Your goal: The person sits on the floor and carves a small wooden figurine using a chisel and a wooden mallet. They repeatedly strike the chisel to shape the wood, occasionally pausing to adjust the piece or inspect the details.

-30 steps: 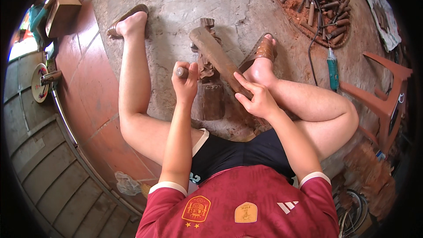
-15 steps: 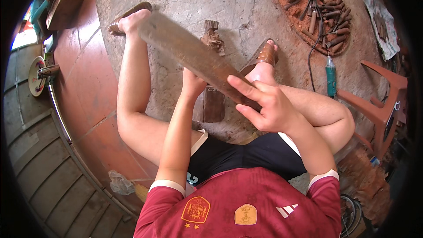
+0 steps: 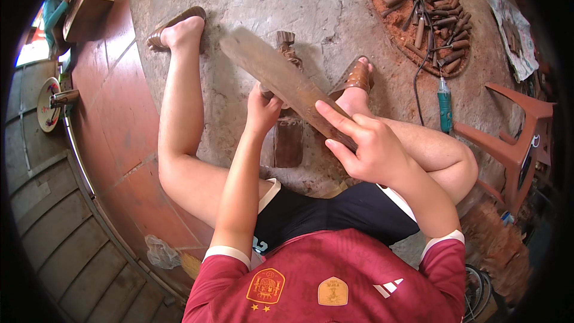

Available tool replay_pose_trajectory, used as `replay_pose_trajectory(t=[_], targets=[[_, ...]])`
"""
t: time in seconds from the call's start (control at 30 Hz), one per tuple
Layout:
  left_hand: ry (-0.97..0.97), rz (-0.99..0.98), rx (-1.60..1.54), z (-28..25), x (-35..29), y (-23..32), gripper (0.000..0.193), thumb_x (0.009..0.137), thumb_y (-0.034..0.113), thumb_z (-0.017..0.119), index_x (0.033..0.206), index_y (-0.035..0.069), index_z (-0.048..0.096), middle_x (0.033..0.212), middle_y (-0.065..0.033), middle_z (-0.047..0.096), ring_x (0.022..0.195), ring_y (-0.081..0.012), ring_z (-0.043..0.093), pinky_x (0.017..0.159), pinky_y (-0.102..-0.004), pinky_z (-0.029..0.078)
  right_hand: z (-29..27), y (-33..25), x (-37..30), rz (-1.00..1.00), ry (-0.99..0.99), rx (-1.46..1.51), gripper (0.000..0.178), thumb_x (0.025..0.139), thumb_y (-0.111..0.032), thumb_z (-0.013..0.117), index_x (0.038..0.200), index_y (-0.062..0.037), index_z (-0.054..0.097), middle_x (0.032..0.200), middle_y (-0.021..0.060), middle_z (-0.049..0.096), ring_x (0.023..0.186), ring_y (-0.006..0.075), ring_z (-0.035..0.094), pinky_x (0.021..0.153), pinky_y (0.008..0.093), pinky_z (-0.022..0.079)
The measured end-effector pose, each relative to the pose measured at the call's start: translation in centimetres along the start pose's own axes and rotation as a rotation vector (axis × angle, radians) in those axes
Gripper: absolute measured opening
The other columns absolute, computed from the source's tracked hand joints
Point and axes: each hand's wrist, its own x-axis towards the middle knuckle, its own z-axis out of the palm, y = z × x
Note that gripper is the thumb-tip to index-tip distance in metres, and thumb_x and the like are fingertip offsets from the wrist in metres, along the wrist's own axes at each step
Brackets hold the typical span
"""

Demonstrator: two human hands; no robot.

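Observation:
A long, flat wooden mallet (image 3: 275,75), worn and brown, slants across the middle, its broad end up and to the left. My right hand (image 3: 368,149) is wrapped round its near end, index finger stretched along it. My left hand (image 3: 263,110) is closed round a slim tool handle (image 3: 266,90), whose round end shows above the fist; its working end is hidden, so I cannot tell its kind. Beneath both hands a dark wooden carving (image 3: 288,143) lies on the ground between my feet. Its blocky near end and carved far end (image 3: 286,39) show; the mallet covers the middle.
At the upper right, an oval tray (image 3: 388,39) holds several wooden-handled tools and reddish sawdust. A teal power tool (image 3: 444,104) with a cord lies below it, beside a brown plastic chair (image 3: 517,143). A standing fan (image 3: 51,104) is at the left, a wooden box (image 3: 88,13) farther up.
The mallet's broad end has swung right and slightly down, closer to the left fist. My left hand has turned a little, and the tool handle's end now shows.

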Motion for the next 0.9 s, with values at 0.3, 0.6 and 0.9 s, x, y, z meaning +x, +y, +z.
replay_pose_trajectory(t=[0.3,0.6,0.9], targets=[[-0.047,-0.016,0.103,-0.3,-0.7,0.3,0.022,0.085,0.005,0.067,0.106,-0.001,0.065,0.098,-0.0106,0.071,0.093,-0.0187,0.066,0.084,-0.0322,0.05,0.9,-0.5,-1.4,0.008,0.021,-0.032,0.066,0.088,-0.022,0.067,0.15,-0.024,0.043,0.073,0.0175,0.056,0.054,0.0312,0.058,0.052,0.0413,0.05],[-0.039,0.011,0.182,0.0,-1.9,1.3,0.021,0.082,0.001,0.07,0.103,0.001,0.065,0.101,-0.0087,0.069,0.094,-0.0184,0.064,0.083,-0.0331,0.05,1.2,-0.1,-3.0,0.056,-0.134,0.004,0.074,0.084,-0.019,0.07,0.151,-0.0143,0.04,0.077,0.0176,0.06,0.06,0.0329,0.061,0.062,0.0403,0.053],[-0.013,0.11,-0.438,-2.0,-4.4,2.7,0.024,0.089,-0.003,0.051,0.111,0.003,0.049,0.095,-0.0075,0.053,0.089,-0.0165,0.049,0.087,-0.0321,0.041,3.5,2.6,-5.9,0.035,0.207,0.398,0.067,0.085,-0.008,0.067,0.146,0.0032,0.041,0.115,0.0306,0.064,0.108,0.0338,0.067,0.093,0.0351,0.051]])
